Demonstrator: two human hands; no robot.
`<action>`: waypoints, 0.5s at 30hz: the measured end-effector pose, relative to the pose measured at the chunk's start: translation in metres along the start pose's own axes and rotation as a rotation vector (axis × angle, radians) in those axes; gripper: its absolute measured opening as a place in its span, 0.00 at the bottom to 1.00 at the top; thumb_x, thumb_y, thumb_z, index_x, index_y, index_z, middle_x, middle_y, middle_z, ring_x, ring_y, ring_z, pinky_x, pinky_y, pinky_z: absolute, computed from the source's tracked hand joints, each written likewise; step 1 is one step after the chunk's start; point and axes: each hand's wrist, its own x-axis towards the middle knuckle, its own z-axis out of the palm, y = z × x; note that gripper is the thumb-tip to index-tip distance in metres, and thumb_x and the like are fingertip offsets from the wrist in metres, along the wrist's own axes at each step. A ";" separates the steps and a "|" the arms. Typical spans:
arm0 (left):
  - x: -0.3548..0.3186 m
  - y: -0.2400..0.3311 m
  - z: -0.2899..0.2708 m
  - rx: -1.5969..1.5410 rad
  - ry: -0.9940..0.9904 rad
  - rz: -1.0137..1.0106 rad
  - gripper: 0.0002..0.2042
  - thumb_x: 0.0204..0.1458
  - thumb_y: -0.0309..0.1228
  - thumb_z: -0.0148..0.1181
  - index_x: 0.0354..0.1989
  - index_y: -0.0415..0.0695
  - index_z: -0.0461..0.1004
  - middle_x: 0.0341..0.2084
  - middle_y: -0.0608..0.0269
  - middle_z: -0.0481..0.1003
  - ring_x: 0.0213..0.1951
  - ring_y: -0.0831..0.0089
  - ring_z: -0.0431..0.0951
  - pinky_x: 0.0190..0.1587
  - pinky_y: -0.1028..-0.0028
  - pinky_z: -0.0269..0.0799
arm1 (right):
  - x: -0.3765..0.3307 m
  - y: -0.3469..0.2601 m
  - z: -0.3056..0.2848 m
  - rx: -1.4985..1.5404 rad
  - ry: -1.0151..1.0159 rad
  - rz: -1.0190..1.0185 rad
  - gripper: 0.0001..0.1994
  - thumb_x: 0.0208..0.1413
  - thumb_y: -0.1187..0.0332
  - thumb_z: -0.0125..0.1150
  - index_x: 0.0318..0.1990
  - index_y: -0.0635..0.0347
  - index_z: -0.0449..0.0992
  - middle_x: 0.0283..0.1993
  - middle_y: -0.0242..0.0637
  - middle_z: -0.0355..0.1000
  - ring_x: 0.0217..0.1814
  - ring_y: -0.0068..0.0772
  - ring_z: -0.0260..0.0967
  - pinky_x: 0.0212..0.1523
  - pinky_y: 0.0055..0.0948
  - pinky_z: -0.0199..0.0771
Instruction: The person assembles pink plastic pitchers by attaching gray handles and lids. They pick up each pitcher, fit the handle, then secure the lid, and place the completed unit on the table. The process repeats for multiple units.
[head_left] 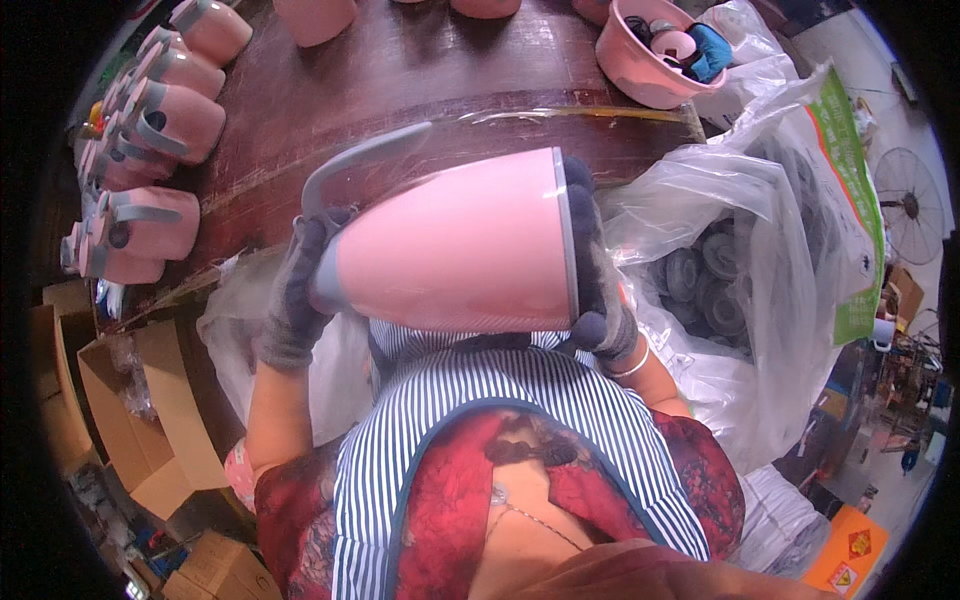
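Observation:
A large pink jug with a grey handle lies sideways in front of my chest, held between both gloved hands. My left hand, in a dark grey glove, is closed around its narrow grey end, close to where the handle joins. At the wide end with the grey rim, my right hand presses against the flat face, fingers partly hidden behind it. The handle points up and away from me, over the table edge.
Several similar pink jugs stand in rows at the table's left. A pink basin holding small items sits far right on the dark red table. Clear plastic bags with grey round parts lie right; cardboard boxes stand lower left.

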 end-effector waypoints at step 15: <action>0.020 0.004 0.016 0.114 -0.044 0.239 0.19 0.68 0.41 0.46 0.55 0.37 0.69 0.49 0.55 0.74 0.51 0.67 0.75 0.56 0.70 0.71 | 0.031 0.044 -0.013 0.137 0.209 -0.123 0.45 0.61 0.33 0.38 0.74 0.60 0.51 0.77 0.50 0.45 0.80 0.51 0.39 0.77 0.49 0.33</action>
